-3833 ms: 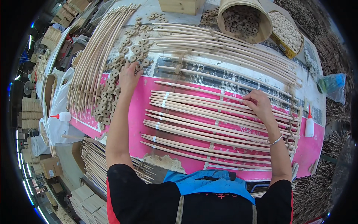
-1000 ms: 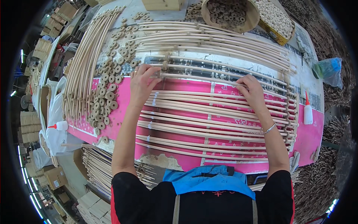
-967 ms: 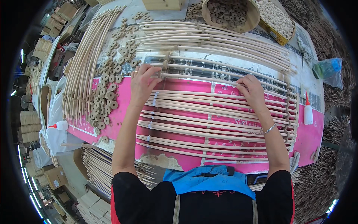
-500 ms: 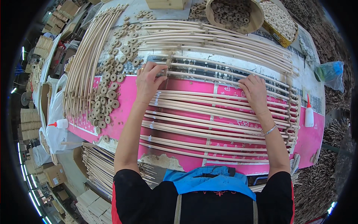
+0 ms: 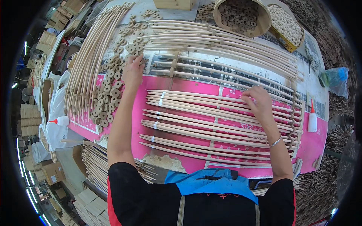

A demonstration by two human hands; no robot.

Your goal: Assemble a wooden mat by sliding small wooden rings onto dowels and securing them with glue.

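Note:
My left hand [image 5: 132, 73] is among the loose wooden rings [image 5: 109, 90], its fingers bent together at the pile's upper right edge. Whether a ring is between the fingertips I cannot make out. My right hand [image 5: 261, 102] has its fingers curled at a slim wooden rod [image 5: 188, 93], the top one of the lower row. That row lies across the pink table cover, its right ends meeting a line of brown rings [image 5: 292, 116]. Just above, several rods [image 5: 211, 70] pass over a dark strip, with small rings [image 5: 172, 71] on their left parts.
More ringed rods lie at the back [image 5: 226, 41] and in a stack on the left [image 5: 94, 56]. A round bin of rings [image 5: 264, 17] and a yellow tray of pale beads [image 5: 292, 43] stand at the far right. Glue bottles [image 5: 312, 119] with red tips stand at both sides.
My left hand has left the ringed rods and moved left to the loose rings. My right hand has come slightly nearer to me, from the upper rods to the lower row.

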